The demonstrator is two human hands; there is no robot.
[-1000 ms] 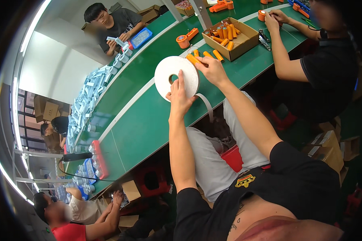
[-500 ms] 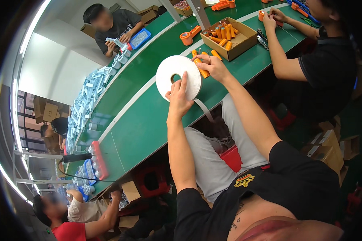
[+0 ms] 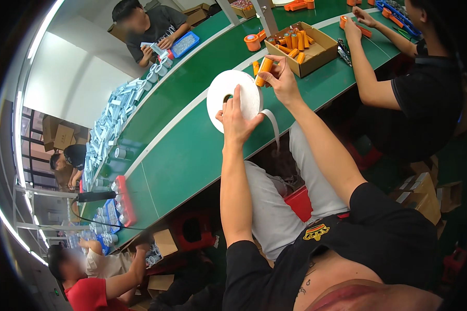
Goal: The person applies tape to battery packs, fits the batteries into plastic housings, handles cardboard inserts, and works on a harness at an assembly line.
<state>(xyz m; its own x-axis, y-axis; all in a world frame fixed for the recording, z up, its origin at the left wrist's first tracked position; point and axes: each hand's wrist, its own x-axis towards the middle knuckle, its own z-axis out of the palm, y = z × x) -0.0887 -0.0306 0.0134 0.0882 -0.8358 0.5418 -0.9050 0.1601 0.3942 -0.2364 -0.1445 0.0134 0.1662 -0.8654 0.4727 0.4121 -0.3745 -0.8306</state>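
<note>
A large roll of white tape [image 3: 223, 116] lies against my left hand [image 3: 236, 118]. The index finger points up across its face beside the core hole, the other fingers curl by the hole, and the thumb rests toward the right rim. A loose strip of tape [image 3: 276, 129] hangs from the roll over the table edge. Just right of the roll, my right hand [image 3: 281, 80] grips an orange cylinder [image 3: 264, 71] between thumb and fingers, tilted and close to the roll's edge. Another orange cylinder [image 3: 255, 67] shows partly behind it.
A cardboard box [image 3: 316, 56] of orange cylinders stands beyond my right hand. Orange plastic parts [image 3: 252, 42] sit on the green table [image 3: 176, 155]. A heap of light-blue parts [image 3: 111, 116] lies far left. Co-workers sit at right [image 3: 425, 93], across [image 3: 155, 31] and lower left [image 3: 88, 290].
My right hand has lifted an orange cylinder and turned it upright beside the roll. My left hand stays on the roll. The view has shifted slightly.
</note>
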